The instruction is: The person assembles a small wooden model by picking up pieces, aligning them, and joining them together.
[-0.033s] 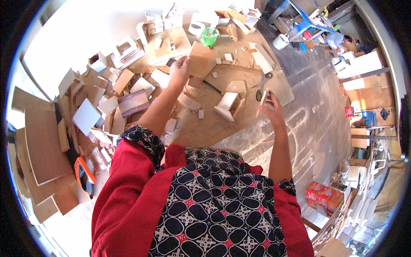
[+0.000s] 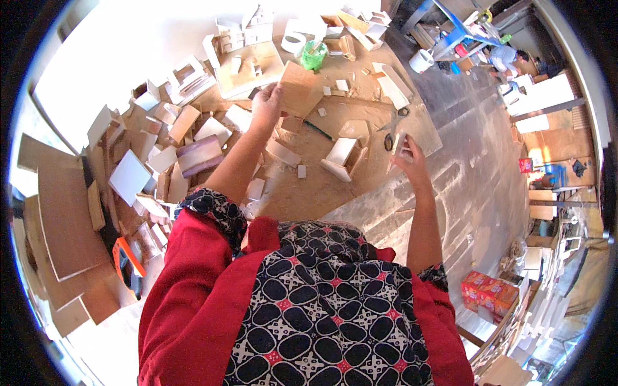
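Keeping my two hands well apart over the littered brown work surface, I have barely moved since the frame just before; my left hand has only edged a little leftward. So the work stands at the same point.

My right hand, at two o'clock, has thumb and fingers clamped on a small, pale, slim wooden piece, which sits just beyond the fingertips. Near it, also at two o'clock, lies a pair of metal scissors with dark handles.

My left hand, at eleven o'clock, has its fingers bunched at the left edge of a flat, brown, angular wooden board; I cannot tell whether they pinch it or only pass in front. The board is at twelve o'clock, with one slim dark green stick nearer me.

Counting: one held pale piece, one angular board, one pair of scissors, one green stick, one white-and-wood box-shaped piece between one and two o'clock. Towards twelve, farther off, are one white ring-shaped roll and one bright green plastic bag. At ten o'clock there is one purple-and-cream panel among heaped white and tan wooden offcuts, too jumbled to count; at eight, one orange-and-black tool.
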`<action>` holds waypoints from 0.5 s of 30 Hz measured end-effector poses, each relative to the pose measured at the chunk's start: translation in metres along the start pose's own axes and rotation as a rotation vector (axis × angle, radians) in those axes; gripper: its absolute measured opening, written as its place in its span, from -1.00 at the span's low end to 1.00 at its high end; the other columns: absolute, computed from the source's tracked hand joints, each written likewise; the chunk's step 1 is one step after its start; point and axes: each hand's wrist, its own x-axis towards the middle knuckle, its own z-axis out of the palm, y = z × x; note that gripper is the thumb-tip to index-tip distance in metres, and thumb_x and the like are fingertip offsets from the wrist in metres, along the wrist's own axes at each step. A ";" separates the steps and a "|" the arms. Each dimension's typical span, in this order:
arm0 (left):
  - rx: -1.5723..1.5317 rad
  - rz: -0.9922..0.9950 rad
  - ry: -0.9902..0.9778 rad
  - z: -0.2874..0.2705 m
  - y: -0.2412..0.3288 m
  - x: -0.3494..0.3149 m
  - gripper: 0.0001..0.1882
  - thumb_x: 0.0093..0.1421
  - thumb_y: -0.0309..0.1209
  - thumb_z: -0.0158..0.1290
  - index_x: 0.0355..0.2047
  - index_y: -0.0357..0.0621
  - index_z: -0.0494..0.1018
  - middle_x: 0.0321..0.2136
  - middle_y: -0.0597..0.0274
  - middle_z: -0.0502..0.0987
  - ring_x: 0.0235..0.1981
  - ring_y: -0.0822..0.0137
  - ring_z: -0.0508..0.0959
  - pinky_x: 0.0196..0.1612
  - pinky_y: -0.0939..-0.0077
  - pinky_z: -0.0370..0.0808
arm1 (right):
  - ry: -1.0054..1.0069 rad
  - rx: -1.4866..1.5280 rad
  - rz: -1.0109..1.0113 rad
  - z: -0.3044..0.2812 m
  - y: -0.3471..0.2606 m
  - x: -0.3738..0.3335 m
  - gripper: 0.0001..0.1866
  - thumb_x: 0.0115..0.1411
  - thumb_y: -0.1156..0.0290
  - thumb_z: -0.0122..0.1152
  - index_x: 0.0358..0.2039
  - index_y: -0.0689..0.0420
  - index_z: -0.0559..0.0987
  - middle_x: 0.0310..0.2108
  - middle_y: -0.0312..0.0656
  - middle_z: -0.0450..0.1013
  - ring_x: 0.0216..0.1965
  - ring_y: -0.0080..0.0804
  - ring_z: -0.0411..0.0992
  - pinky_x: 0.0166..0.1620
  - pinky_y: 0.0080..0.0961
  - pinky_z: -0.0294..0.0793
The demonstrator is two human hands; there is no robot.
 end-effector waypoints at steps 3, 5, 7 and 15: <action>-0.010 -0.073 0.052 -0.006 0.001 0.015 -0.59 0.29 -0.23 -0.08 0.04 -0.23 0.40 -0.34 0.16 0.57 -0.46 0.36 0.57 -0.53 0.51 0.53 | -0.015 -0.260 0.096 -0.008 -0.013 0.018 0.00 -0.23 0.14 0.51 0.21 0.26 0.27 0.06 0.04 0.33 0.06 -0.18 0.35 0.07 -0.32 0.37; 0.169 -0.042 0.079 -0.013 -0.002 0.027 -0.54 0.23 -0.29 -0.05 0.10 -0.24 0.33 -0.24 0.05 0.55 -0.32 0.23 0.57 -0.35 0.38 0.55 | 0.083 -0.353 -0.031 -0.010 -0.011 0.030 0.02 -0.24 0.07 0.51 0.21 0.23 0.27 0.11 0.12 0.29 0.10 -0.04 0.33 0.10 -0.26 0.35; 0.485 0.143 0.176 -0.015 0.001 0.029 -0.47 0.17 -0.33 -0.03 0.15 -0.25 0.27 -0.12 -0.06 0.50 -0.15 0.10 0.52 -0.13 0.26 0.49 | 0.185 -0.527 -0.164 -0.008 -0.022 0.039 0.02 -0.23 0.06 0.51 0.22 0.19 0.27 0.14 0.15 0.26 0.11 0.01 0.32 0.12 -0.23 0.34; 0.841 0.495 -0.084 -0.015 0.014 -0.081 -0.25 0.01 -0.37 0.15 0.24 -0.17 0.18 0.15 -0.17 0.29 0.23 -0.17 0.21 0.26 0.10 0.15 | -0.285 -0.254 -0.567 0.018 -0.099 0.034 -0.62 0.00 0.50 0.21 -0.10 0.18 0.56 -0.11 -0.05 0.49 -0.04 -0.13 0.43 0.06 -0.32 0.38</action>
